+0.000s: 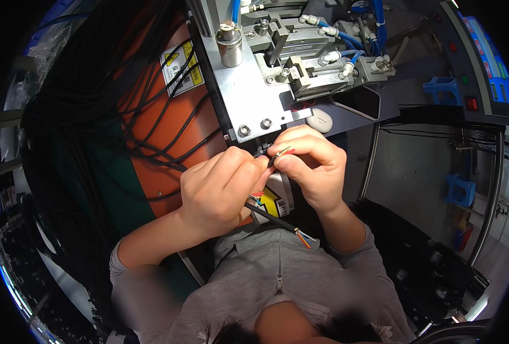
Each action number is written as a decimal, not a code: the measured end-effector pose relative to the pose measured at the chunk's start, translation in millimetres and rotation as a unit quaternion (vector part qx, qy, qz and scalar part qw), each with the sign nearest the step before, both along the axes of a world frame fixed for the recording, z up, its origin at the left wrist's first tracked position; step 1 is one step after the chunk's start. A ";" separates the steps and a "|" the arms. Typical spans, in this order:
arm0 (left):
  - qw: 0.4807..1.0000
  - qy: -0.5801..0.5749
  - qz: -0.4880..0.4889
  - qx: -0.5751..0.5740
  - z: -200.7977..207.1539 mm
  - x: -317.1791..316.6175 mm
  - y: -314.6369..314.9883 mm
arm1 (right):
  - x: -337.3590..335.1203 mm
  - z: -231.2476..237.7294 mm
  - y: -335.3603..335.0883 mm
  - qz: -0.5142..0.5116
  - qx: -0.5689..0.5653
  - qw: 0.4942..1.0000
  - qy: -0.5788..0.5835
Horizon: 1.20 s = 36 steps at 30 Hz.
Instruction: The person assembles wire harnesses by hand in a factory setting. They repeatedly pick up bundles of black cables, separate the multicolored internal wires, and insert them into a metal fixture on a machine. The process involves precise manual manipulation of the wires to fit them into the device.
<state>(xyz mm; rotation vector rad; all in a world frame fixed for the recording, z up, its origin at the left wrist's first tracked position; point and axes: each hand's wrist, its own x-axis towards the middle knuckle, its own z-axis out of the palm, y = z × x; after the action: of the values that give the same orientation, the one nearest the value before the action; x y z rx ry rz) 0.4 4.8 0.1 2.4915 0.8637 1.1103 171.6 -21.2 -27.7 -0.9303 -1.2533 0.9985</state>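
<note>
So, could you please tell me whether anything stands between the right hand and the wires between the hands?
Nothing visible does: the right hand has the wires at its fingertips, with the left hand close beside. The black cable runs lower down, clear of that spot.

Cbl (272,218) before fixture (244,97), cords (73,103) L, stools (461,187) R

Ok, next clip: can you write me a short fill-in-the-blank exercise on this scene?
1. The cable below the left hand, ending in thin coloured wires, has a ____ outer jacket.
2. Of the person's two hands, the one nearer the pale oval object is the ____.
3. The small plastic stool at the picture's right is ____.

Missing words: black; right; blue.
</note>
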 end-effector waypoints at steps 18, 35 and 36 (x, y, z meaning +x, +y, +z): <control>0.989 0.133 0.010 0.070 -8.2 -1.5 -10.3 | 23.9 -4.2 -3.7 0.072 -0.180 0.980 0.046; 0.965 0.252 0.063 0.037 -9.6 7.4 -18.9 | 7.8 -17.9 -0.8 -0.082 0.049 0.937 -0.335; 0.965 0.251 0.060 0.047 -10.7 6.9 -18.6 | 6.5 -20.4 0.8 -0.088 0.054 0.940 -0.327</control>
<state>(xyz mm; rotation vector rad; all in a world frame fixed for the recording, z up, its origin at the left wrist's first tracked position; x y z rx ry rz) 7.3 -13.8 -10.6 2.8879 1.1264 0.5557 178.2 -20.3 -48.0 -1.3200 -1.7138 0.4756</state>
